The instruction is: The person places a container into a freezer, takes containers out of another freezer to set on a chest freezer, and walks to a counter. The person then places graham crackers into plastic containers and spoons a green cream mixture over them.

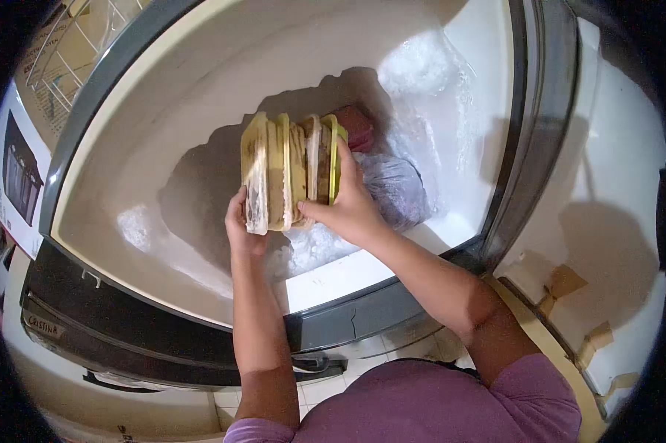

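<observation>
Several flat plastic containers with yellowish and brown contents stand side by side on edge, held together between my two hands over the inside of a chest freezer. My left hand grips the stack at its lower left end. My right hand clasps the right end, fingers along the yellow-rimmed container and thumb across the front. Just behind and right of the stack lie a dark red package and a cloudy plastic bag in the freezer.
Frost coats the freezer's inner wall, with more ice below the stack. The dark freezer rim runs between my body and the inside. At the upper left are a wire rack and a printed box.
</observation>
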The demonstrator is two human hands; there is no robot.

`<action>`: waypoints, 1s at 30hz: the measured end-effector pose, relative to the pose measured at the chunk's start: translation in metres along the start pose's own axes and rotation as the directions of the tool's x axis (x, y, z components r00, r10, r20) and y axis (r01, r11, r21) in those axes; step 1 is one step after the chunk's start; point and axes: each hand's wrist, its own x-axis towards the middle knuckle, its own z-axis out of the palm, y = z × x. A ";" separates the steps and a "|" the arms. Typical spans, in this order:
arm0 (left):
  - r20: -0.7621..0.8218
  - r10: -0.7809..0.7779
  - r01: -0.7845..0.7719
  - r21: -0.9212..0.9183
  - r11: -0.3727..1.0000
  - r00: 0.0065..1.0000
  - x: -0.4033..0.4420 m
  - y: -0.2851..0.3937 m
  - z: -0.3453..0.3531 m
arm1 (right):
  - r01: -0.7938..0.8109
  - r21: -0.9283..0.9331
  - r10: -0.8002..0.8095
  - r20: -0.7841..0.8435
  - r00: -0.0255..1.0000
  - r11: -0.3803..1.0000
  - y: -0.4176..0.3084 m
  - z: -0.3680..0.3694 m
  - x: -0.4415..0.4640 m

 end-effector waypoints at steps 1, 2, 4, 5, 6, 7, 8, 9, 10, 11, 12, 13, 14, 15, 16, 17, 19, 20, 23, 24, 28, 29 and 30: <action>0.017 -0.004 0.005 -0.021 1.000 1.000 0.001 0.000 -0.001 | -0.003 -0.002 0.003 -0.004 1.000 1.000 -0.001 -0.001 0.000; 0.013 -0.003 0.003 -0.024 1.000 1.000 0.001 -0.001 -0.003 | -0.007 -0.006 0.007 -0.007 1.000 1.000 -0.002 -0.001 0.000; -0.006 0.006 -0.007 -0.024 1.000 1.000 -0.002 0.000 0.000 | -0.034 0.004 0.034 0.005 0.999 0.999 0.000 0.000 0.001; -0.010 0.008 -0.008 -0.024 1.000 1.000 -0.001 -0.001 0.001 | -0.062 0.013 0.062 0.012 0.998 0.998 0.001 0.000 0.002; -0.003 0.029 -0.029 0.014 0.999 1.000 -0.001 -0.001 0.002 | -0.061 0.013 0.061 0.016 0.998 0.998 0.001 0.000 0.002; 0.004 0.049 -0.049 0.052 0.997 0.999 -0.001 -0.001 0.003 | -0.065 0.023 0.065 0.007 0.998 0.998 0.000 0.000 0.002; 0.002 0.050 -0.050 0.050 0.997 0.999 -0.003 -0.003 0.005 | -0.069 0.034 0.070 -0.001 0.998 0.997 0.000 0.001 0.002; 0.000 0.094 -0.094 0.045 0.995 0.996 -0.009 -0.002 0.012 | -0.069 0.031 0.069 0.002 0.998 0.997 0.003 0.003 0.003; -0.003 0.138 -0.138 0.042 0.990 0.990 -0.012 -0.002 0.017 | -0.071 0.082 0.071 0.011 0.997 0.994 0.010 0.005 0.003; -0.004 0.139 -0.139 0.041 0.989 0.990 -0.009 -0.002 0.014 | -0.074 0.133 0.072 0.020 0.997 0.988 0.014 0.006 0.003; -0.014 0.085 -0.085 0.020 0.996 0.996 -0.004 -0.001 0.010 | -0.074 0.132 0.072 0.021 0.997 0.988 0.013 0.006 0.002; -0.024 0.030 -0.030 -0.001 1.000 0.999 -0.001 -0.002 0.006 | -0.101 0.117 0.099 0.023 0.995 0.988 0.013 0.007 0.002; -0.025 0.032 -0.032 -0.003 0.999 0.999 0.001 -0.002 0.003 | -0.128 0.102 0.126 0.025 0.992 0.987 0.013 0.007 0.001; -0.020 0.011 -0.011 -0.014 1.000 1.000 0.001 -0.002 0.002 | -0.126 0.101 0.124 0.027 0.992 0.987 0.014 0.007 0.002; -0.015 -0.010 0.009 -0.025 1.000 1.000 0.001 -0.002 0.001 | -0.112 0.098 0.110 0.024 0.994 0.989 0.016 0.008 0.002; -0.015 -0.008 0.007 -0.026 1.000 1.000 0.002 -0.002 0.000 | -0.097 0.096 0.096 0.019 0.995 0.991 0.016 0.008 0.002; 0.000 0.015 -0.015 -0.015 1.000 1.000 0.003 -0.004 -0.002 | -0.093 0.100 0.092 0.020 0.996 0.991 0.016 0.008 0.004; -0.001 0.016 -0.016 -0.016 1.000 1.000 0.004 -0.004 -0.002 | -0.092 0.107 0.090 0.019 0.996 0.990 0.016 0.008 0.004; 0.023 0.002 -0.002 -0.015 1.000 1.000 0.004 -0.003 -0.002 | -0.105 0.184 0.101 0.031 0.994 0.977 0.020 0.009 0.003; 0.026 -0.001 0.002 -0.020 1.000 1.000 0.004 -0.003 -0.001 | -0.105 0.184 0.101 0.032 0.994 0.977 0.021 0.010 0.004; 0.020 0.010 -0.010 0.007 1.000 1.000 0.006 -0.004 -0.003 | -0.081 0.156 0.078 0.025 0.997 0.984 0.022 0.009 0.004; 0.019 0.011 -0.011 0.007 1.000 1.000 0.006 -0.005 -0.003 | -0.068 0.131 0.065 0.027 0.998 0.989 0.021 0.008 0.004; -0.019 0.013 -0.012 0.021 1.000 1.000 0.005 -0.004 0.001 | -0.067 0.131 0.064 0.027 0.998 0.989 0.020 0.008 0.005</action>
